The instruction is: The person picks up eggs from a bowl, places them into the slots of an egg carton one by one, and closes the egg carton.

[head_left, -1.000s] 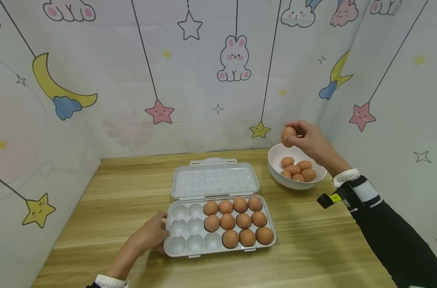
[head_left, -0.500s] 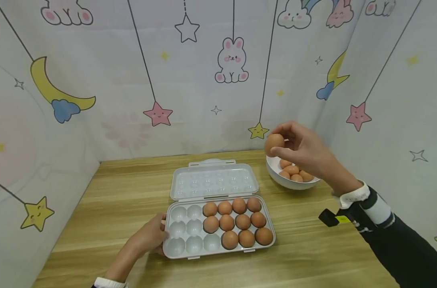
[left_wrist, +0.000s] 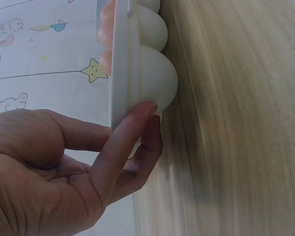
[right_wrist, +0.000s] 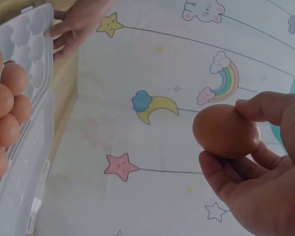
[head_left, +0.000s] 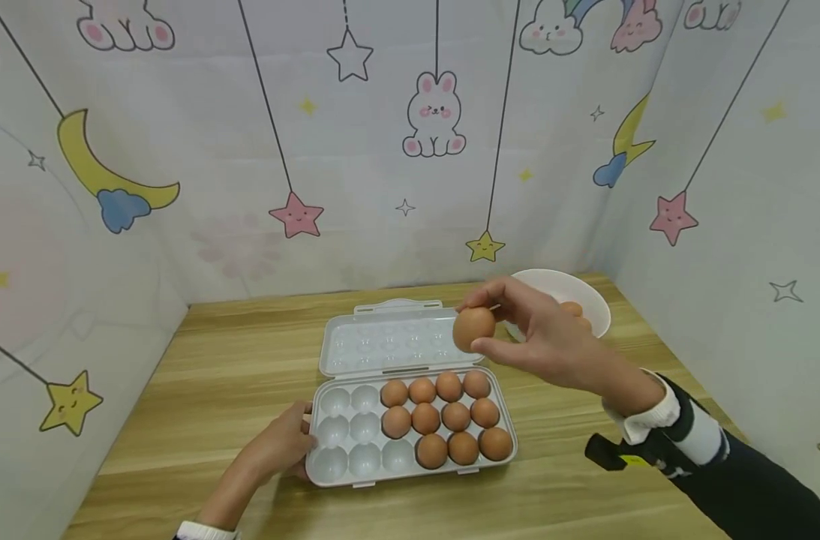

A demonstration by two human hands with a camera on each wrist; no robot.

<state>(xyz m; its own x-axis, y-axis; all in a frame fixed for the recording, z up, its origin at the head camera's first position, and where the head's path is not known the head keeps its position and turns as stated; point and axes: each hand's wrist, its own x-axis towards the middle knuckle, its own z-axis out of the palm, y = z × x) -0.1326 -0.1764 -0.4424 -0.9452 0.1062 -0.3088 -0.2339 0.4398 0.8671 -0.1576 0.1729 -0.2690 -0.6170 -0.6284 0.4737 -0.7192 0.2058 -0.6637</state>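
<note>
A brown egg (head_left: 473,328) is pinched between the thumb and fingers of my right hand (head_left: 551,337), held in the air over the right end of the open lid (head_left: 389,341). The right wrist view shows the same egg (right_wrist: 226,131) from close by. My left hand (head_left: 281,442) grips the left edge of the white egg carton (head_left: 349,480); in the left wrist view its fingers (left_wrist: 123,147) curl round the rim and the underside of a cup. Several brown eggs (head_left: 426,417) fill the right part of the carton, while the left cups (head_left: 334,430) hold none.
Behind my right hand stands a white bowl (head_left: 595,289) with brown eggs (head_left: 572,308), partly hidden by the hand. Everything stands on a wooden table (head_left: 247,337). A printed white curtain (head_left: 369,150) closes off the back and sides.
My right hand has carried the egg from above the bowl leftward, down and nearer, to over the lid. My left hand keeps its grip on the carton.
</note>
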